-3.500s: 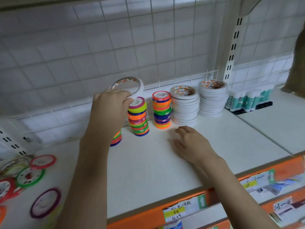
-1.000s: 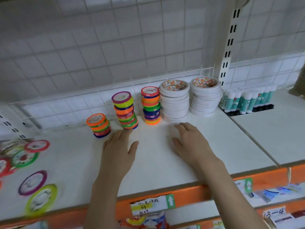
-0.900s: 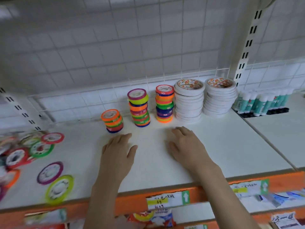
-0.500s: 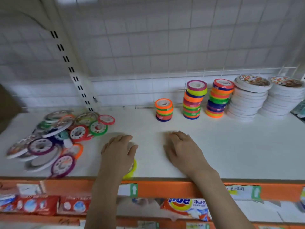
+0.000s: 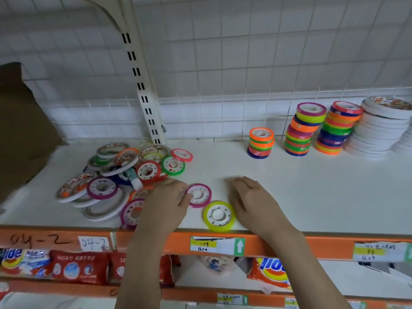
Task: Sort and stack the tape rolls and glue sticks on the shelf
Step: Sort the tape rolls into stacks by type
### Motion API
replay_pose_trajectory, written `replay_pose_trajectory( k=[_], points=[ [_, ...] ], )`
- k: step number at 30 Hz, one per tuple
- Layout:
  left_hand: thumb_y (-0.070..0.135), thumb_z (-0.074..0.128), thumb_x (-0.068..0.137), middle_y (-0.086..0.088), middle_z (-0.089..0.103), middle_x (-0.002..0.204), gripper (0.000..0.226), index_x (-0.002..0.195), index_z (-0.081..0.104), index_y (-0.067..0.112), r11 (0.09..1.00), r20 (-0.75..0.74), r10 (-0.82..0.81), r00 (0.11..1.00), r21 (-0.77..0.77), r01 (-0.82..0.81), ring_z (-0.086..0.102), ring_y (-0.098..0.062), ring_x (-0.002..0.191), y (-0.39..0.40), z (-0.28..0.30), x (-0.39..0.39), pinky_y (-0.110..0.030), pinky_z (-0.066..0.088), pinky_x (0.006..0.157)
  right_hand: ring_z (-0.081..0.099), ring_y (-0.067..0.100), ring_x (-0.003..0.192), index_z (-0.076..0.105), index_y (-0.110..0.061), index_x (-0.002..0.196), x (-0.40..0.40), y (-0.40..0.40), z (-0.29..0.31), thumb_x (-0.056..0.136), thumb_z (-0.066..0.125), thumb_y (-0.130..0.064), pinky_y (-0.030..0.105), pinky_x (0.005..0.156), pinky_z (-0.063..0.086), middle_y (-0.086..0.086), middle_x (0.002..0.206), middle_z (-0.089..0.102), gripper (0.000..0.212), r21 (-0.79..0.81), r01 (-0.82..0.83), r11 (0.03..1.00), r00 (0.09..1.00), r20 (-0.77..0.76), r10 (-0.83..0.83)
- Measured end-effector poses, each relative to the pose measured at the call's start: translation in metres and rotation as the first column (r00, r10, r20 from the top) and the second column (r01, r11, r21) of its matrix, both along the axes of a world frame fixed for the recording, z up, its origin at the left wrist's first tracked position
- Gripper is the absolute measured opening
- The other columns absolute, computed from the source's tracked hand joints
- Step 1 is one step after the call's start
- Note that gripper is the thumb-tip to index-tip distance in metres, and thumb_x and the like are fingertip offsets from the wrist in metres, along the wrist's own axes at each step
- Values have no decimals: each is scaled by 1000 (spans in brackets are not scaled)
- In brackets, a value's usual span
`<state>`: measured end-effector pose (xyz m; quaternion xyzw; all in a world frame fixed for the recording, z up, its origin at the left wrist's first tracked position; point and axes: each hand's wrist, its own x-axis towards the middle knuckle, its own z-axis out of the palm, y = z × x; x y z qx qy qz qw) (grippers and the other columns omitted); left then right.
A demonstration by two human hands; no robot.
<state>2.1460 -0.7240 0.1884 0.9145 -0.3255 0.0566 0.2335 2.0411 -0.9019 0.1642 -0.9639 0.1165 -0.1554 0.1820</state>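
We see both hands lying palm down near the front edge of the white shelf [image 5: 312, 197]; the left hand [image 5: 165, 204] has its thumb and fingertips on the rim of a pink tape roll [image 5: 199, 195] lying flat, though we cannot tell whether that grip pinches the roll or only touches it; the right hand [image 5: 254, 204] rests with relaxed fingers, holding nothing, just beside a yellow tape roll [image 5: 219, 216] that lies flat at the shelf's front edge; to the left sits a loose heap of tape rolls [image 5: 116, 175], coloured and white ones overlapping; at the back right stand a short stack [image 5: 260, 142] of coloured rolls, two taller coloured stacks [image 5: 305, 129] and [image 5: 338, 128], then a stack of white rolls [image 5: 379, 128]; an orange rail [image 5: 330, 244] with price labels runs along the shelf front.
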Motion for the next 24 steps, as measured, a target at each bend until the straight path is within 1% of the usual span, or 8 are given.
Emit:
replay_pose_trajectory(
  k=[3, 5, 9, 12, 15, 18, 20, 24],
  points=[
    [28, 60, 88, 4, 61, 103, 19, 101, 67, 15, 996, -11, -89, 996, -17, 89, 55, -16, 99, -3, 0, -1, -33, 44, 85, 50, 29, 116, 54, -5, 126, -3, 0, 1, 94, 48, -15, 30, 103, 34, 11, 127, 55, 35, 5, -4, 1000, 1000, 10, 4],
    [30, 60, 88, 5, 59, 108, 22, 105, 67, 18, 991, -36, -129, 991, 14, 130, 52, -15, 105, -7, -2, -2, -32, 43, 89, 50, 28, 115, 53, -5, 127, -6, 0, 3, 94, 48, -14, 29, 101, 35, 10, 126, 55, 34, 3, -5, 1000, 1000, 11, 5],
    [34, 57, 90, 5, 49, 126, 31, 118, 63, 20, 987, -93, -117, 989, 101, 126, 42, -15, 119, -11, -8, 0, -34, 39, 99, 51, 25, 115, 53, -9, 126, -14, -2, 6, 94, 46, -19, 26, 97, 38, 6, 125, 55, 35, 7, -9, 1000, 1000, 10, 9],
    [29, 55, 93, -1, 46, 132, 33, 121, 61, 15, 988, -99, -101, 990, 109, 111, 40, -20, 122, -11, -12, 4, -37, 38, 101, 45, 19, 125, 50, -15, 132, -19, -3, 10, 89, 37, -28, 21, 103, 32, 1, 133, 53, 47, 23, -90, 996, 996, -10, 91],
    [25, 54, 93, -3, 43, 137, 33, 123, 59, 12, 995, -89, -70, 994, 63, 76, 40, -22, 125, -9, -13, 5, -37, 35, 104, 36, 11, 134, 50, -20, 133, -23, -3, 14, 90, 43, -18, 19, 108, 29, -4, 139, 49, 45, 66, -182, 981, 983, -23, 184],
    [25, 52, 94, -2, 42, 139, 34, 125, 58, 11, 999, -66, -43, 997, 25, 45, 41, -22, 124, -2, -12, 4, -37, 37, 103, 35, 6, 134, 59, -22, 124, -24, -3, 15, 84, 47, -4, 24, 109, 32, -8, 140, 48, 46, 107, -262, 959, 962, -47, 268],
    [24, 53, 94, -2, 43, 138, 34, 124, 58, 10, 1000, -62, -25, 998, 10, 25, 44, -22, 122, 4, -12, 3, -37, 39, 101, 36, 6, 134, 64, -23, 118, -22, -1, 15, 79, 49, 2, 24, 108, 33, -7, 142, 45, 49, 142, -283, 949, 950, -93, 297],
    [24, 53, 93, -2, 41, 139, 34, 124, 59, 9, 1000, -60, 12, 998, 9, -12, 42, -21, 125, 14, -14, 3, -38, 36, 104, 45, 7, 126, 67, -28, 113, -18, 1, 14, 78, 55, -4, 15, 97, 35, -7, 145, 41, 44, 181, -271, 945, 945, -137, 297]
  ],
)
